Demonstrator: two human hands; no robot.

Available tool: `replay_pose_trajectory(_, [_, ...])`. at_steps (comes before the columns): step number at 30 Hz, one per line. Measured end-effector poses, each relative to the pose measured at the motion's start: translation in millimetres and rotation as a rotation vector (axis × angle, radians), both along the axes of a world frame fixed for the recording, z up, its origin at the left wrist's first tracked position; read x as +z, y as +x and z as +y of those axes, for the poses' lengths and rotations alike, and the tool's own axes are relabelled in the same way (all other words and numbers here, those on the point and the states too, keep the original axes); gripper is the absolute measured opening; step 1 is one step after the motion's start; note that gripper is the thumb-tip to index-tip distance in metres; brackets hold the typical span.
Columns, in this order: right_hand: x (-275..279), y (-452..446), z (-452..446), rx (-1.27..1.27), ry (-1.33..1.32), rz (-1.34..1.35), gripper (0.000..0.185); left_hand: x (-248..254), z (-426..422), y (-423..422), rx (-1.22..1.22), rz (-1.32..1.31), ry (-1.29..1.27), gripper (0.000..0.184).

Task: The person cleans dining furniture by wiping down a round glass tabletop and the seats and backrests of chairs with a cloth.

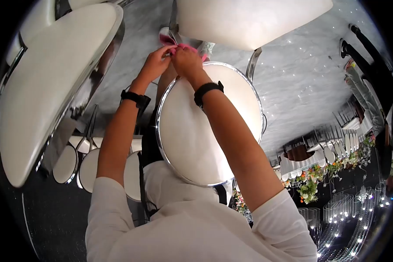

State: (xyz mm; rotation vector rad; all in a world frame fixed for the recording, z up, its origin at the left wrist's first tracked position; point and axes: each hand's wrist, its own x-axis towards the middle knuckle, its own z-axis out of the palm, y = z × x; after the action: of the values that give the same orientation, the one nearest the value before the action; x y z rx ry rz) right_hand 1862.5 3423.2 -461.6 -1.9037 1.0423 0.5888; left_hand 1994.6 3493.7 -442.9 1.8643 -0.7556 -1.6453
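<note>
Bright pink cloth (167, 40) is bunched between my two hands, just beyond the far rim of a round white chair back (192, 126) edged in chrome. My left hand (158, 63) pinches the cloth with its fingertips. Close beside it, my right hand (187, 62) is closed around the same cloth, its knuckles hiding part of it. Each wrist has a black band. A metal bar of the white chair ahead (253, 22) passes behind the cloth, and I cannot tell whether they touch.
A large white chair with a chrome edge (61, 78) stands close on the left. Several rounded white chair backs (89, 168) line the lower left. Grey marble-look floor (292, 83) spreads right, where people in dark clothes stand (371, 65). Flowers (309, 190) and hanging lights are lower right.
</note>
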Motion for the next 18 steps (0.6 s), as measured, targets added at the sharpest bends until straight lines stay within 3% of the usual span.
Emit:
replay_pose_trajectory(3, [-7.2, 11.0, -6.2, -0.077, -0.039, -0.032, 0.037, -25.5, 1.3, -1.2, 0.004, -0.026, -0.031, 0.042])
replay_pose_trajectory(6, [-9.6, 20.6, -19.2, -0.072, 0.1, 0.08, 0.034, -40.6, 4.4, -2.3, -0.036, -0.123, -0.103, 0.05])
replay_pose_trajectory(8, [-22.2, 33.9, -27.9, 0.003, 0.062, 0.087, 0.031, -50.9, -4.1, 1.7, -0.088, -0.199, -0.149, 0.056])
replay_pose_trajectory(11, [-36.2, 41.2, -24.5, -0.117, -0.066, -0.002, 0.031, -62.2, -16.6, 6.1, -0.111, -0.315, -0.14, 0.06])
replay_pose_trajectory(14, [-42.0, 45.0, -28.5, -0.138, -0.061, 0.008, 0.031, -62.8, -21.4, 6.5, 0.006, -0.22, 0.001, 0.061])
replay_pose_trajectory(16, [-42.5, 48.7, -31.9, -0.083, -0.037, 0.053, 0.027, -69.2, -16.0, 5.0, 0.159, -0.218, -0.117, 0.058])
replay_pose_trajectory(18, [-45.8, 45.1, -29.8, -0.028, -0.034, 0.081, 0.026, -74.9, -9.1, 1.0, 0.161, -0.189, -0.132, 0.058])
